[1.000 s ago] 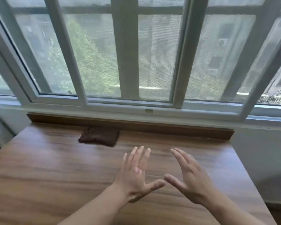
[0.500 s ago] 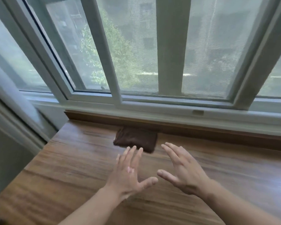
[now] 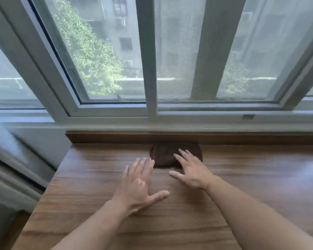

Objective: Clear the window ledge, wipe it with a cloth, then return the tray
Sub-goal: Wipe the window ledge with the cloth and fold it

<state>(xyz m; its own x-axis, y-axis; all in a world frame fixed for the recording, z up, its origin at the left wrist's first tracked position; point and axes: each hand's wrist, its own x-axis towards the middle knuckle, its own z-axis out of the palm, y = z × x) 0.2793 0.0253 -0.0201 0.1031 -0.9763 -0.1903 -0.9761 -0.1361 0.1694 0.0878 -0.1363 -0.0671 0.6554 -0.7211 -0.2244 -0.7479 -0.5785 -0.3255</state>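
Both hands have reached forward to the brown cloth point(image 3: 170, 156) (folded, against the raised back edge of the wooden ledge point(image 3: 90, 177)): the right hand point(image 3: 192, 172) lies spread with fingertips over it, gripping nothing, the left hand point(image 3: 139, 184) splayed just beside it.

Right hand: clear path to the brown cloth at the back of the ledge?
Probably yes. The right hand is open with its fingertips already over the near edge of the brown cloth. Nothing lies between them; the left hand sits off to the side.
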